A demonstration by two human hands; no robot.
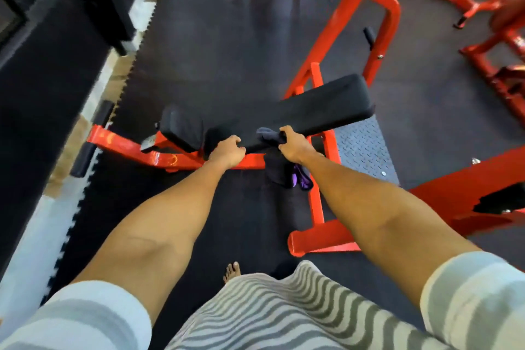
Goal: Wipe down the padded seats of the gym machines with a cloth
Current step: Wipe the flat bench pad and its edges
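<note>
Our right hand (294,146) grips the dark cloth (268,136), bunched on the black padded seat (318,111) at its eleven o'clock (a purple-edged tail hangs below); at its nine o'clock, our left hand (227,150) curls its fingers over the seat's near edge.

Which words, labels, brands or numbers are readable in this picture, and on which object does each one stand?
None: no text can be read.
The red frame, the black padded bench, the cloth and the striped shirt bear no visible lettering; the grey bracket is too blurred to tell.
</note>
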